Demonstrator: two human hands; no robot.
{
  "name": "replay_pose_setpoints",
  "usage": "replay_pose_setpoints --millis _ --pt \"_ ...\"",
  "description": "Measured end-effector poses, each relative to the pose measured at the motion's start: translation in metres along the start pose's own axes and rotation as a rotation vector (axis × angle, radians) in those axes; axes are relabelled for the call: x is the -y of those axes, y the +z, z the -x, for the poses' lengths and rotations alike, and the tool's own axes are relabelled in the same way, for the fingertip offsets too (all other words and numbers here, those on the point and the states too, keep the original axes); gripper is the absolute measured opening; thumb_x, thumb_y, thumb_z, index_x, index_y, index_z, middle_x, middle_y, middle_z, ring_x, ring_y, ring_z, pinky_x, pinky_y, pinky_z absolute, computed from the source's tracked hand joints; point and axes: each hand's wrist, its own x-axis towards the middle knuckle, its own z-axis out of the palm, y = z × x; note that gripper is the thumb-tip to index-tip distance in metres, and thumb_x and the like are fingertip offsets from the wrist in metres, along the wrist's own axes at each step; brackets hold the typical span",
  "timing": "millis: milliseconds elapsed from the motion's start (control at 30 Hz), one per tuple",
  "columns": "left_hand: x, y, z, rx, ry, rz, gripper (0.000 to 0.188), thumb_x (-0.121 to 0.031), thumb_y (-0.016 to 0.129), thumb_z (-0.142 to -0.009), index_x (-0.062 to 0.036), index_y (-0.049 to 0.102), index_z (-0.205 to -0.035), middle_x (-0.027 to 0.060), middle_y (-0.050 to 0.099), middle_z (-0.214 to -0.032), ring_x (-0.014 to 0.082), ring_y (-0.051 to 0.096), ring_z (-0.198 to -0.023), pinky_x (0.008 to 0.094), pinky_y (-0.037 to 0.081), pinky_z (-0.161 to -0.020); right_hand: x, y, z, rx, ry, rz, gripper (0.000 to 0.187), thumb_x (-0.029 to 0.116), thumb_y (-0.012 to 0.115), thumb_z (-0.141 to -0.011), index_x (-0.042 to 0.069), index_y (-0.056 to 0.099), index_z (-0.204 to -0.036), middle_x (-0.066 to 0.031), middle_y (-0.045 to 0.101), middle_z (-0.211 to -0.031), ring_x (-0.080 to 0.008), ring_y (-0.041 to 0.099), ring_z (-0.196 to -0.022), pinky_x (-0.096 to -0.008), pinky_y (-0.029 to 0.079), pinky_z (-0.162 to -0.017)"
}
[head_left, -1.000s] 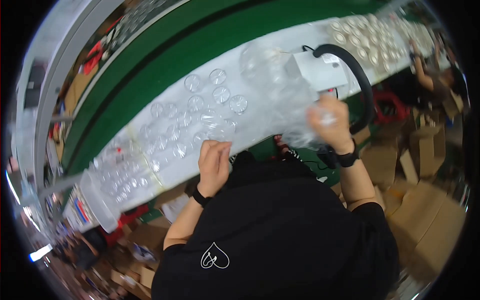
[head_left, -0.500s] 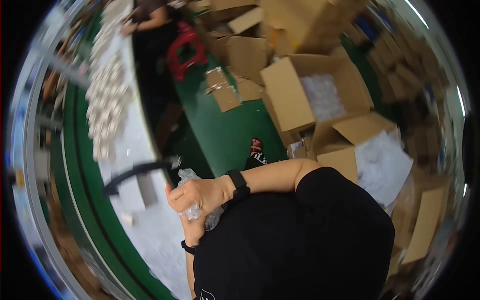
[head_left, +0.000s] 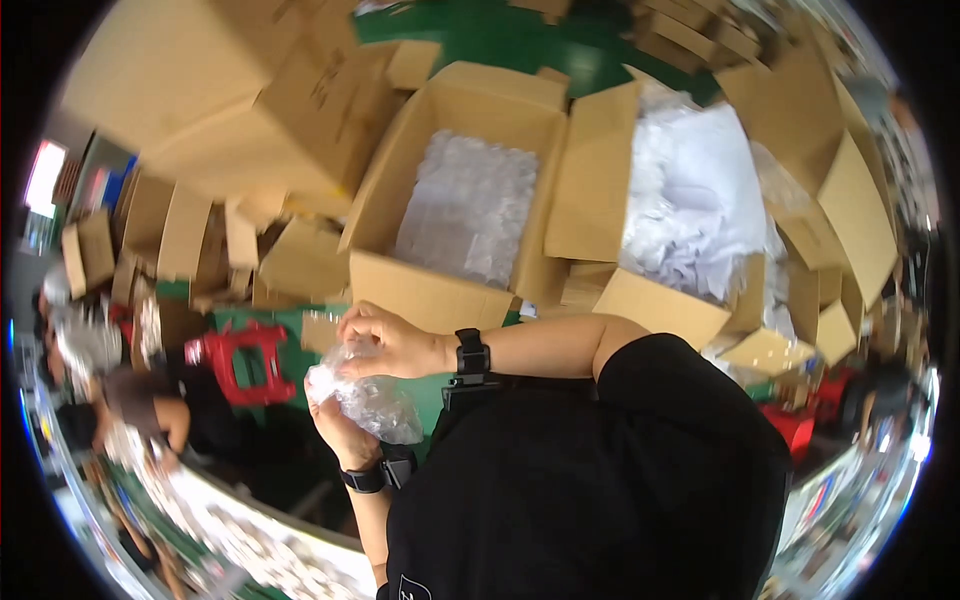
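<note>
A crumpled clear plastic bag hangs between my two hands, in front of my chest. My left hand is closed around its lower left side, and something whitish shows through the plastic near the fingers. From above, my right hand pinches the bag's upper part with bent fingers. What the bag contains is too blurred to tell. Just beyond my hands stands an open cardboard box, holding rows of clear plastic-wrapped pieces.
Right of that box, another open carton holds white sheets and clear plastic. A large carton rises at the far left. A red stool stands on the green floor, near a seated person at a long table with many whitish pieces.
My view and body have swung right, from the long table toward the cartons. The clasped hands have come apart somewhat, showing more of the bag, which both still hold.
</note>
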Motion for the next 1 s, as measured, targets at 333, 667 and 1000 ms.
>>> replay_pose_setpoints --millis 333,667,1000 --pt "-0.016 0.138 -0.115 0.747 -0.633 0.072 0.022 -0.018 0.049 -0.083 -0.0039 0.055 -0.099 0.0082 0.060 -0.095 0.0194 0.059 -0.083 0.0331 0.047 -0.072 -0.003 -0.053 -0.010 -0.403 0.336 -0.781 0.040 0.039 0.052 -0.090 0.008 0.048 -0.115 -0.0031 0.057 -0.109 -0.0184 0.056 -0.098 -0.0359 0.044 -0.089" --pt "0.082 0.195 -0.129 1.460 1.177 -1.177 0.020 -0.006 0.062 -0.069 -0.0034 0.052 -0.087 0.0099 0.053 -0.091 0.0266 0.051 -0.096 0.0437 0.039 -0.082 0.030 -0.087 0.065 -0.947 0.031 -1.174 0.032 0.037 0.051 -0.090 0.012 0.053 -0.110 -0.0042 0.061 -0.098 -0.0203 0.058 -0.093 -0.0396 0.046 -0.085" --pt "0.074 0.265 -0.034 1.769 1.168 -0.715 0.031 -0.012 0.063 -0.072 -0.0031 0.056 -0.101 0.0210 0.037 -0.128 0.0363 0.041 -0.113 0.0469 0.032 -0.096 -0.043 -0.180 0.124 -0.704 -0.186 -0.696 0.024 0.017 0.040 -0.094 0.009 0.049 -0.115 -0.0056 0.059 -0.104 -0.0184 0.060 -0.088 -0.0298 0.047 -0.082"
